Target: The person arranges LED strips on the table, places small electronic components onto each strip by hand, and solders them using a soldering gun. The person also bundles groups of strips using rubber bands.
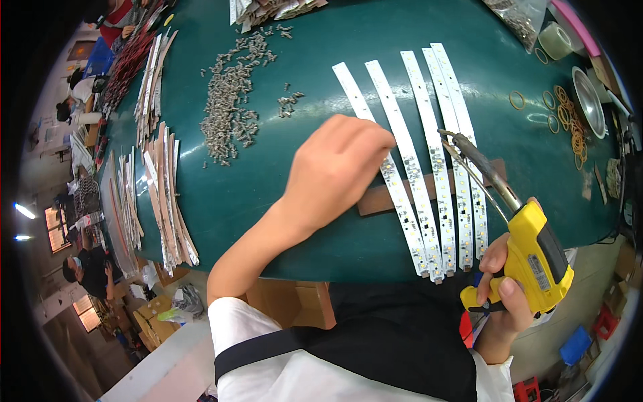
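Several white LED strips (400, 208) lie fanned out side by side on the green table, their middles crossing a brown bar (378, 199). My left hand (338, 161) is closed above the leftmost strip, fingertips pressed together at its middle. Whatever the fingers pinch is hidden behind the hand. In my right hand (506, 295) is a yellow soldering gun (536, 251), gripped by its handle at the table's near edge. Its dark tip points up and left, over the strips on the right, with a thin metal tube running beside the barrel.
Small metal parts (231, 100) form a heap left of my left hand, with a smaller cluster (289, 105) nearer. Bundled strips (164, 194) line the left side. Rubber bands (569, 117), a metal bowl (589, 100) and a tape roll (556, 41) sit at right. People work beyond the left edge.
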Demonstrator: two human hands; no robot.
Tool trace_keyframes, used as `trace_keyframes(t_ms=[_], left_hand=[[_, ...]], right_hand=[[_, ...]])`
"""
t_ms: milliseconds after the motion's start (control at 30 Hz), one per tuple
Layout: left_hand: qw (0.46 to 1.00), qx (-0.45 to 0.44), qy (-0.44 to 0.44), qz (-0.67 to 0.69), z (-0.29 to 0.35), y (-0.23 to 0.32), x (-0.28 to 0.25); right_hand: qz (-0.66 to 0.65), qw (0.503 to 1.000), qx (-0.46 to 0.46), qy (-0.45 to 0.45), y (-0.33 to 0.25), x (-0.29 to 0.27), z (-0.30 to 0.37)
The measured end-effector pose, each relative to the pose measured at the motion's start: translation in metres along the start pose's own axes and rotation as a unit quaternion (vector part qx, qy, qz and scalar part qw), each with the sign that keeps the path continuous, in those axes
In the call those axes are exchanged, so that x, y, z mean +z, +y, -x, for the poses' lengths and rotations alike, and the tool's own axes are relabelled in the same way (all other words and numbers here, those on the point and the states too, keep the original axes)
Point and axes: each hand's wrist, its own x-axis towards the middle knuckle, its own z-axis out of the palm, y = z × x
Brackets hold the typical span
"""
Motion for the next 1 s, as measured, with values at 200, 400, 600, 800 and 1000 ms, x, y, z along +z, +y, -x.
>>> trace_keyframes(t_ms=[200,400,600,800,1000], left_hand=[[0.998,-0.028,-0.055,-0.015,0.000,0.005,0.012],[0.999,-0.015,-0.048,-0.002,0.001,0.002,0.019],[0.998,-0.021,-0.054,0.007,0.001,0.000,0.020],[0.997,-0.050,-0.049,0.012,0.001,0.003,0.020],[0.998,-0.036,-0.057,-0.004,-0.002,0.003,0.020]], right_hand=[[-0.010,1.000,-0.001,0.026,-0.003,-0.009,0.006],[-0.012,0.999,0.037,0.018,-0.006,-0.008,0.005],[-0.001,1.000,0.030,-0.006,-0.003,-0.009,0.002],[0.001,0.999,0.033,-0.020,-0.002,-0.009,0.000],[0.005,0.999,0.031,-0.014,-0.001,-0.008,0.001]])
